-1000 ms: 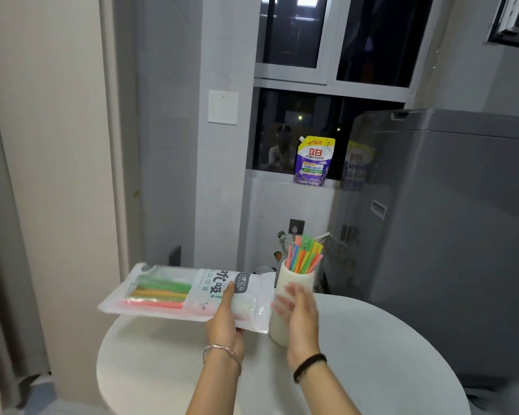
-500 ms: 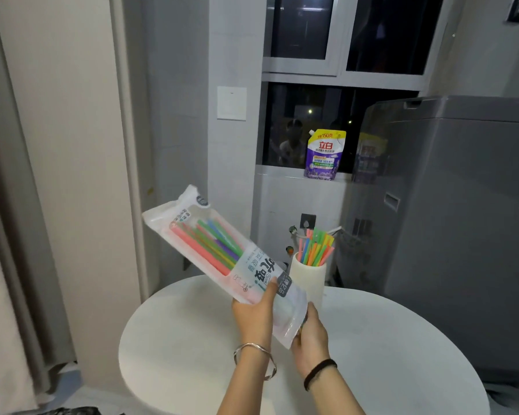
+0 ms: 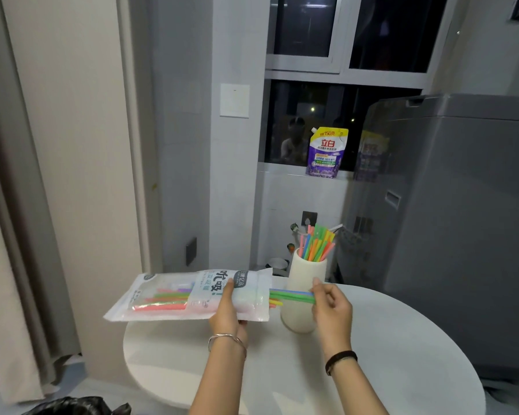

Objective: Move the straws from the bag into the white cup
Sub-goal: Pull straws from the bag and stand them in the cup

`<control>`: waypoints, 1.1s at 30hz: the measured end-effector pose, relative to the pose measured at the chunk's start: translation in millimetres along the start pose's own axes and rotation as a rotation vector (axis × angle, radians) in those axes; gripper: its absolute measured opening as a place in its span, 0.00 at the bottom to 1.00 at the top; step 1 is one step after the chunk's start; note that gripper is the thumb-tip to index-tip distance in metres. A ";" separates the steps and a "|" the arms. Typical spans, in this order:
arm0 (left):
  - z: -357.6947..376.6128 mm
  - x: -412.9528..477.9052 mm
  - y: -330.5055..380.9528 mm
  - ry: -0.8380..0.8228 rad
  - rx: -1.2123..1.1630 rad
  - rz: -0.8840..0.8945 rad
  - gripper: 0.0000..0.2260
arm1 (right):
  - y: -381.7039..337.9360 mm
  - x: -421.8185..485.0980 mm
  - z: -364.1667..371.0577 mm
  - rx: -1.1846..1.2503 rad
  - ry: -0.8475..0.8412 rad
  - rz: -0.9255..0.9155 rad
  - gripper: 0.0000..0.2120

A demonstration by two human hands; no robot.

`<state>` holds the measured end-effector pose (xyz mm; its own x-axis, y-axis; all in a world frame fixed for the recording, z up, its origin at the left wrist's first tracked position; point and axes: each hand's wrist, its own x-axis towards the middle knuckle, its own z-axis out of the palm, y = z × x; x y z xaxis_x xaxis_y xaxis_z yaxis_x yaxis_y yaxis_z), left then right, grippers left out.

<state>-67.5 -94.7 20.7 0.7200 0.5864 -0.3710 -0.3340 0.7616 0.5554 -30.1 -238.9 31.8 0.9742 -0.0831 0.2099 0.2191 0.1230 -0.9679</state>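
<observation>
View from the head camera: bag (image 3: 174,295) gripped level above the counter (image 3: 372,354) by the left hand (image 3: 226,313), thumb on top and the other fingers hidden beneath. Its open mouth faces the white cup (image 3: 306,274), probably to keep the transfer short. Right hand (image 3: 331,310) pinches a few green and blue straws (image 3: 291,295), half out of the mouth and crossing in front of the cup. The cup stands upright on the counter and holds a fan of standing straws (image 3: 316,244). Remaining straws (image 3: 162,301) lie in the bag's far end.
</observation>
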 end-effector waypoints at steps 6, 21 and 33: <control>2.6 -4.5 -3.3 -0.045 -0.011 -0.035 0.22 | -0.9 -6.7 4.9 0.012 -0.136 0.071 0.10; 4.3 -5.7 -6.3 -0.080 -0.036 -0.071 0.24 | -8.3 8.5 -10.2 0.311 0.070 0.128 0.13; 10.6 -11.8 -23.8 -0.071 -0.067 -0.099 0.23 | -8.5 -0.1 -1.5 0.044 0.019 0.128 0.14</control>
<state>-61.7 -122.7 19.8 0.7922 0.4880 -0.3665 -0.2970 0.8329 0.4670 -32.2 -241.5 39.8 0.9932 -0.0824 0.0817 0.0953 0.1767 -0.9796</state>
